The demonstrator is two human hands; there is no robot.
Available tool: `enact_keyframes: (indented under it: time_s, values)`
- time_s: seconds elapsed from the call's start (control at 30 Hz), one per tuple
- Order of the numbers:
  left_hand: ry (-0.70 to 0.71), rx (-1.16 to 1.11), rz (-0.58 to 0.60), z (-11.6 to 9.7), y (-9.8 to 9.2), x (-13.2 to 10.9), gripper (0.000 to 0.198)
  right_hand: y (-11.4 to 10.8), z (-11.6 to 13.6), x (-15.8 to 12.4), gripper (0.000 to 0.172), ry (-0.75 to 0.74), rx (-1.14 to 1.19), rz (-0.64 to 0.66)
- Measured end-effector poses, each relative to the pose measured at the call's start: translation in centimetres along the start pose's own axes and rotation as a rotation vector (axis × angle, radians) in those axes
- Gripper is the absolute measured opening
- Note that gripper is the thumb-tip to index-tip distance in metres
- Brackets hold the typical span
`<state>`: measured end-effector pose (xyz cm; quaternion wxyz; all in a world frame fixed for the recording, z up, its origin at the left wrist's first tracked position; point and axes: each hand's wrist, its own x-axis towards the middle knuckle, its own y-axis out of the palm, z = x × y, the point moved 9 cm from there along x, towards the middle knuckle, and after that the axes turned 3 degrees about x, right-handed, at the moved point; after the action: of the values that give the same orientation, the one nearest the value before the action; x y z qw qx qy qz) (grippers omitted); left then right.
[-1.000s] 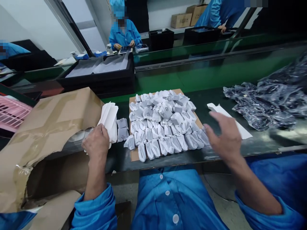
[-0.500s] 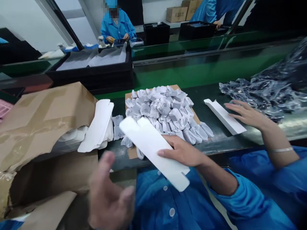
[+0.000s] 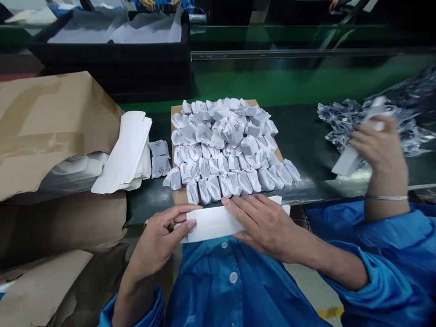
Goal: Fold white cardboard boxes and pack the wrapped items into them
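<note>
My left fingers [image 3: 182, 209] and right fingers [image 3: 242, 211] grip one white carton [image 3: 213, 223], seemingly part-folded; flat blanks [image 3: 119, 156] lie unfolded, left.

We wear a bright blue work jacket [image 3: 238, 295] of creased, faintly glossy fabric. Pale round buttons [image 3: 233, 277] form one vertical row at front centre. Its left sleeve [image 3: 158, 306] and right sleeve [image 3: 384, 290] match in blue, folded loosely, exposing our forearms [image 3: 323, 254]. Our left hand [image 3: 163, 236] and right hand [image 3: 260, 222] are bare.
</note>
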<state>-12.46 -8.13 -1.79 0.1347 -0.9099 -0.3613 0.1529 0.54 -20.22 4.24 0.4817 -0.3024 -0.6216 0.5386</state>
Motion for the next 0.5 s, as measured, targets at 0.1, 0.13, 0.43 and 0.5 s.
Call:
enact_keyframes:
  time_s: [0.1, 0.13, 0.43, 0.5]
  values:
    - [0.059, 0.093, 0.003, -0.3, 0.2, -0.4, 0.025, 0.2, 0.4, -0.5, 0.049, -0.030, -0.002, -0.005]
    - [0.099, 0.131, -0.048, -0.6, 0.1, -0.4, 0.021, 0.2, 0.6, -0.6, 0.046, -0.034, -0.041, -0.017]
    - [0.282, 0.209, -0.393, -3.7, -1.9, -3.0, 0.018, -0.8, 0.4, -1.4, 0.039, 0.038, -0.038, -0.135]
    - [0.390, 0.077, -0.689, -4.3, -3.2, -5.2, 0.031, -1.8, -1.3, -1.4, 0.047, 0.196, -0.043, -0.258]
